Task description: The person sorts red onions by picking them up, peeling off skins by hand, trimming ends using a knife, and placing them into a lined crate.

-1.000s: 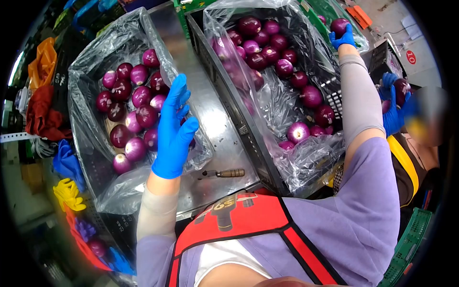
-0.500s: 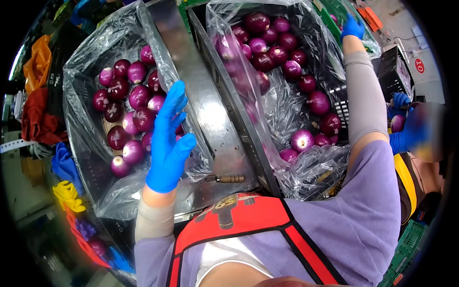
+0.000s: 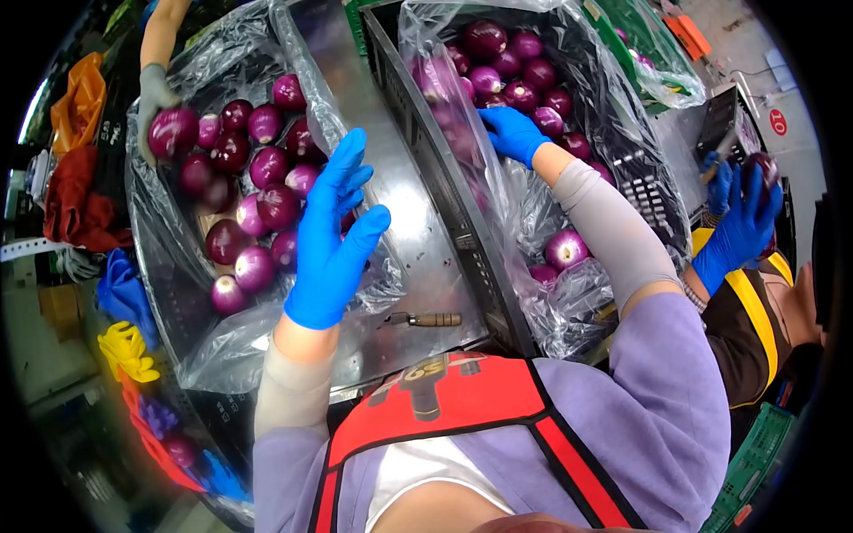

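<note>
My left hand [image 3: 330, 235], in a blue glove, is open above the right edge of the left plastic-lined crate [image 3: 147, 258], fingers apart and holding nothing. Red onions [image 3: 268, 167] lie in that crate beside it. In the right crate [image 3: 435, 186], also lined with clear plastic, my blue-gloved right hand [image 3: 517, 135] reaches down among more red onions [image 3: 524, 96]. Its fingertips are partly hidden near the liner, so I cannot tell whether it grips an onion. Between the crates, a small tool with a wooden handle [image 3: 437, 320] lies on the metal table [image 3: 404, 209].
At the far left, a co-worker's grey-gloved hand [image 3: 153, 93] is at a large red onion [image 3: 173, 133]. On the right, another person's blue-gloved hand [image 3: 737, 235] holds an onion. A green crate [image 3: 613, 40] stands beyond. Coloured gloves [image 3: 124, 351] hang at left.
My right hand has moved from the green crate at the far right back into the right crate. A co-worker's grey-gloved hand has appeared at the left crate. My left hand stays open.
</note>
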A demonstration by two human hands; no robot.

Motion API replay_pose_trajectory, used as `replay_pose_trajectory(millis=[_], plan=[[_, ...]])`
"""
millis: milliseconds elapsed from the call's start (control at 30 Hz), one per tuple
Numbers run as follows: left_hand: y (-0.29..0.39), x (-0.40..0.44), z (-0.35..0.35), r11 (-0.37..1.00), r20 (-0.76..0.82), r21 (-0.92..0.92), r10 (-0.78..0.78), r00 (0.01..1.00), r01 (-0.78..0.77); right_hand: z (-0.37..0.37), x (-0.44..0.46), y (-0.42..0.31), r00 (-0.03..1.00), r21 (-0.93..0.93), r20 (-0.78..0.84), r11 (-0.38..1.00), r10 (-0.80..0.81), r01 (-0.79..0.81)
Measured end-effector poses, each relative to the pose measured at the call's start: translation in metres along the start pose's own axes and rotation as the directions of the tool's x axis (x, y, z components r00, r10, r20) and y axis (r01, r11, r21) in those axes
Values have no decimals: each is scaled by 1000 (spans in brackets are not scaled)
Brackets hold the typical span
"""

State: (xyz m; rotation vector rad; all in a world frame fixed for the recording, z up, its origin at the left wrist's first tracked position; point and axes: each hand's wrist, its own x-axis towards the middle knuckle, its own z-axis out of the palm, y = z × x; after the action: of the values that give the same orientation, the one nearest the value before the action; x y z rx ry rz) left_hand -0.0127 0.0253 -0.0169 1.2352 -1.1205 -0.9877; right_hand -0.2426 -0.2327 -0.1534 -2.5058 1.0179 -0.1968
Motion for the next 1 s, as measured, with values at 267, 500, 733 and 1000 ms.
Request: replay_pose_trajectory(millis=[267, 500, 733, 1000], plan=[[-9, 1, 2, 998, 18, 35, 48, 999, -49, -3, -24, 17, 977, 269, 197, 953, 84, -136], [-16, -1, 3, 997, 28, 48, 60, 998, -61, 11, -58, -3, 986, 42, 121, 992, 116, -122], [-20, -2, 5, 992, 31, 96, 80, 996, -82, -8, -81, -25, 910, 170, -189, 925, 369, -340], [-29, 0, 2, 991, 6, 75, 112, 994, -112, -77, -95, -137, 788, 607, -598, 726, 148, 324]])
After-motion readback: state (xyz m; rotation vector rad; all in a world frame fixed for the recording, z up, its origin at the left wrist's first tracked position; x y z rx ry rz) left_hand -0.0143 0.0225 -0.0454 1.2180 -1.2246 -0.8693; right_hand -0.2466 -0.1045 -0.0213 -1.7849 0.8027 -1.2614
